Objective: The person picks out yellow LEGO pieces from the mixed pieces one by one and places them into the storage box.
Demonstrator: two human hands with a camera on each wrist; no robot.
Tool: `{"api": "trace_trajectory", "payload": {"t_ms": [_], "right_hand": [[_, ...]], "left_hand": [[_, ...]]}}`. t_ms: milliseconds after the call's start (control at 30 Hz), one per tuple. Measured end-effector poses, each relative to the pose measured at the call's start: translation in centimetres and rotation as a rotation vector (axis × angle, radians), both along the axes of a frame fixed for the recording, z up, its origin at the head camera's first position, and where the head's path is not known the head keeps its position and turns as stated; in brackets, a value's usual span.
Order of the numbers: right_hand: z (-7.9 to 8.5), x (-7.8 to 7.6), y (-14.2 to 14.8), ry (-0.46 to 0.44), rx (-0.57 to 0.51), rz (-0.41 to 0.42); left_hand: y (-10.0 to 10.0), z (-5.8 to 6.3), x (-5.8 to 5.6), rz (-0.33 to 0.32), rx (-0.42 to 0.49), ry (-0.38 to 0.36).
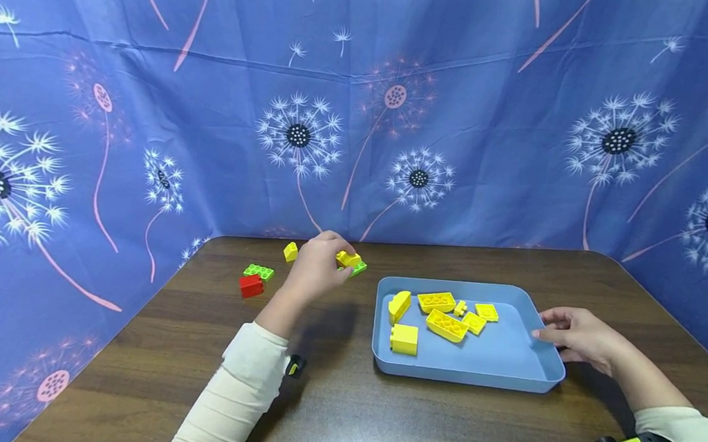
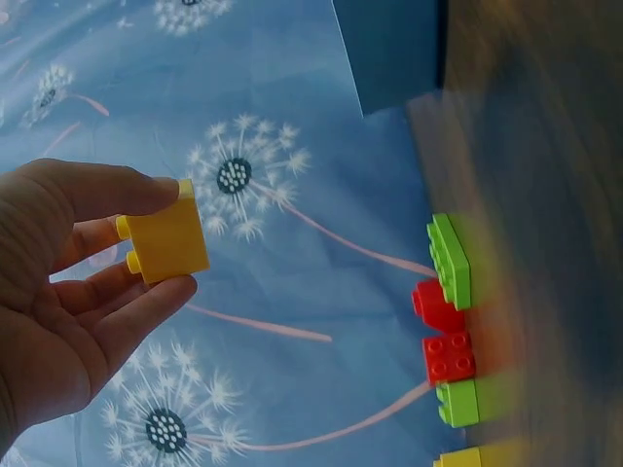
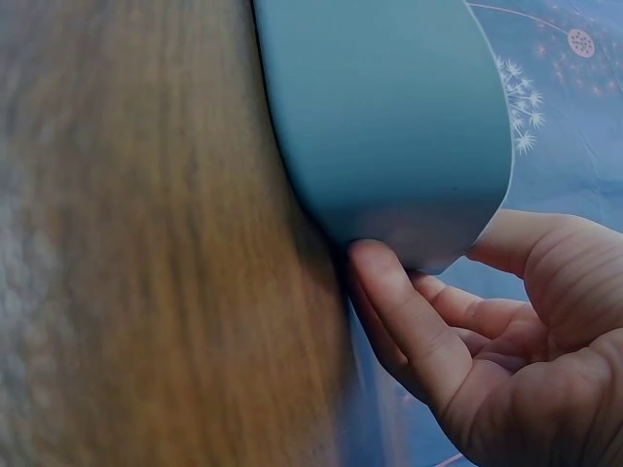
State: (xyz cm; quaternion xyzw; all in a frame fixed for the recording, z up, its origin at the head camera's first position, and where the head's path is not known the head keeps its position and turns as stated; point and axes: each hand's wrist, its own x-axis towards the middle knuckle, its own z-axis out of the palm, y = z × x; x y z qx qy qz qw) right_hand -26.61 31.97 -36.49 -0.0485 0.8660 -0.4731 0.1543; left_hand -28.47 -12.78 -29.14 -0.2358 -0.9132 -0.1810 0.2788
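My left hand (image 1: 318, 265) pinches a yellow toy brick (image 2: 173, 238) between thumb and fingers, its studs facing the palm in the left wrist view. It is held up above the back of the table, left of a blue tray (image 1: 493, 360). At the tray's right end, my right hand (image 1: 585, 338) grips the wall, thumb over the rim and fingers against the outside (image 3: 409, 321). Several yellow bricks lie in the tray, among them a square-sided one (image 1: 403, 339), a long one (image 1: 447, 326) and a rounded one (image 1: 399, 306).
Toward the back left of the wooden table (image 1: 192, 375) lie a green brick (image 1: 259, 272), a red brick (image 1: 252, 286) and a yellow brick (image 1: 290, 251). Another green brick (image 1: 359, 268) shows beyond my left hand. Red bricks (image 2: 449, 357) appear in the left wrist view. A blue dandelion-print cloth (image 1: 493, 121) hangs behind.
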Motion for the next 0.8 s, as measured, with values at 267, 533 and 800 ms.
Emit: {"api": "trace_trajectory", "payload": {"t_ms": [267, 533, 800], "right_hand": [[0.0, 0.1, 0.1, 0.006, -0.004, 0.007], [0.0, 0.1, 0.1, -0.005, -0.011, 0.004], [0.2, 0.2, 0.0, -0.006, -0.016, -0.002]], "left_hand": [[1.8, -0.1, 0.4, -0.079, -0.037, 0.051], [3.6, -0.2, 1.2, -0.127, -0.098, -0.037], [5.5, -0.6, 1.9, -0.205, -0.118, -0.138]]}}
